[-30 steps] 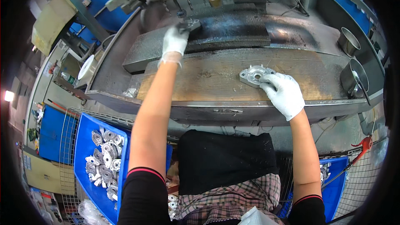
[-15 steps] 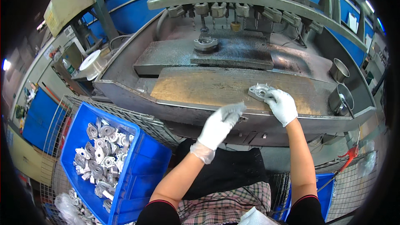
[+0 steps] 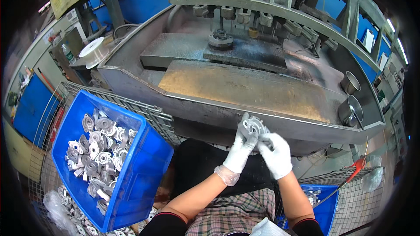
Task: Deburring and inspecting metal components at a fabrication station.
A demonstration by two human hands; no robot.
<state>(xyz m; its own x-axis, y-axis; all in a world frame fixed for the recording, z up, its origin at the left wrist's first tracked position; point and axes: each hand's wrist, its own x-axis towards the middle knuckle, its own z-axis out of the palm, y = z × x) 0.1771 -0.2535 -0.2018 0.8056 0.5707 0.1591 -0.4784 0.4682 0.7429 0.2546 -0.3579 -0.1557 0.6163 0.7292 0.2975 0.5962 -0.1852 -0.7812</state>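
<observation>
A grey metal casting [image 3: 253,126] with a round recess and a flange is held up in front of the machine's near edge. My left hand [image 3: 241,149], in a white glove, grips it from the left with the thumb across its near side. From the right my right hand [image 3: 275,154], also gloved in white, has its bent fingers at the casting's near right edge; its fingertips are partly hidden. On my left, a tilted blue bin [image 3: 151,161] holds several similar castings [image 3: 94,149].
Ahead stands a multi-spindle drilling machine [image 3: 271,11] with a worn plate [image 3: 245,89] in its tray. One round casting [image 3: 220,41] sits under a spindle. Two metal cups [image 3: 350,110] stand at the tray's right. A wire cage [image 3: 350,205] and another blue bin [image 3: 326,209] are at lower right.
The casting has left the plate and come toward me, between both hands. My left hand has taken hold of it, and my right hand has moved nearer and leftward. The view has shifted.
</observation>
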